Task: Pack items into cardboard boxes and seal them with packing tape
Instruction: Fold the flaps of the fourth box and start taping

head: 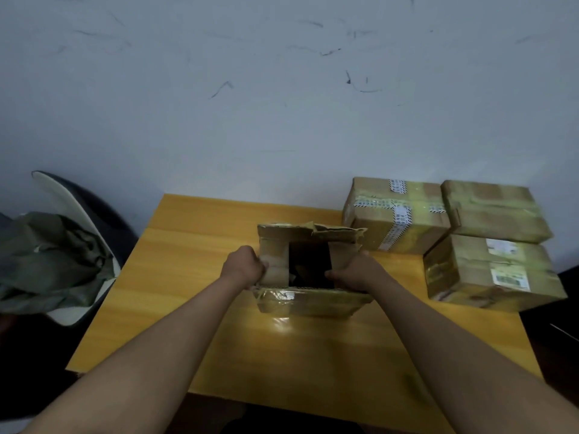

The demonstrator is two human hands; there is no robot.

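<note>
My left hand point(242, 266) grips the left side flap of the open cardboard box point(308, 270), fingers curled round the flap's edge. My right hand point(352, 272) holds the right side flap the same way, thumb on the inner edge by the dark opening. The box stands on the yellow tabletop point(194, 277) between my two hands, its far flap point(308, 234) torn and standing up, its near flap point(308, 300) folded down toward me with shiny tape on it. Something dark lies inside; I cannot tell what. Beyond my right fingers, well to their right, three taped boxes point(396, 214) sit grouped against the wall. Far off to the left of my left fingers, a chair point(78, 195) carries crumpled green cloth point(50, 258).
</note>
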